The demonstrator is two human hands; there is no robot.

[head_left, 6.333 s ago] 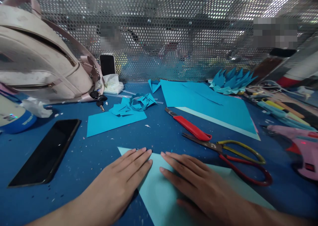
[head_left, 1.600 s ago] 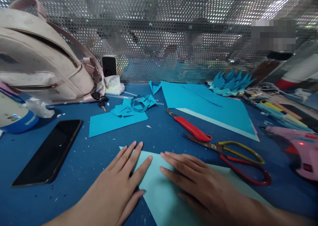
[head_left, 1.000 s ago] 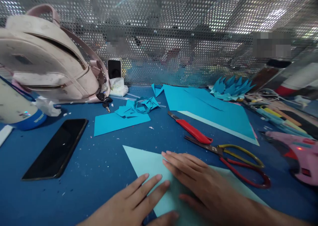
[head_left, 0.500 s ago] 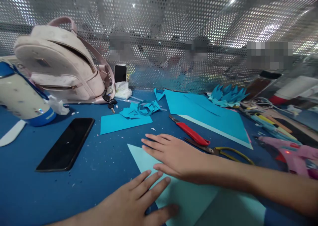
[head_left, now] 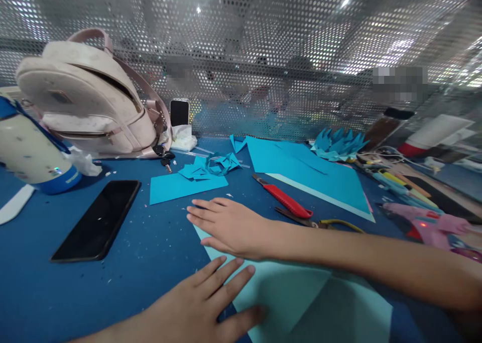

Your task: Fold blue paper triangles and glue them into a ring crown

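A sheet of light teal paper (head_left: 278, 293) lies in front of me, with a diagonal edge or fold running across it. My right hand (head_left: 229, 227) rests flat on its upper left corner, fingers stretched out to the left. At the paper's left edge is my left hand (head_left: 205, 298), fingers spread, holding nothing. Beyond my right forearm lie a red box cutter (head_left: 288, 201) and scissors with yellow handles (head_left: 324, 224), partly covered by the arm.
Blue paper sheets (head_left: 309, 175), a folded paper flower (head_left: 339, 144) and blue paper scraps (head_left: 214, 165) lie behind. Left are a phone (head_left: 98, 220), a bottle (head_left: 33, 147) and a backpack (head_left: 90, 102). A pink glue gun (head_left: 425, 222) sits right, before a perforated metal screen (head_left: 233, 56).
My right hand has slid left along the paper to its upper left corner, its forearm now covering more of the scissors. My left hand stays nearly where it was.
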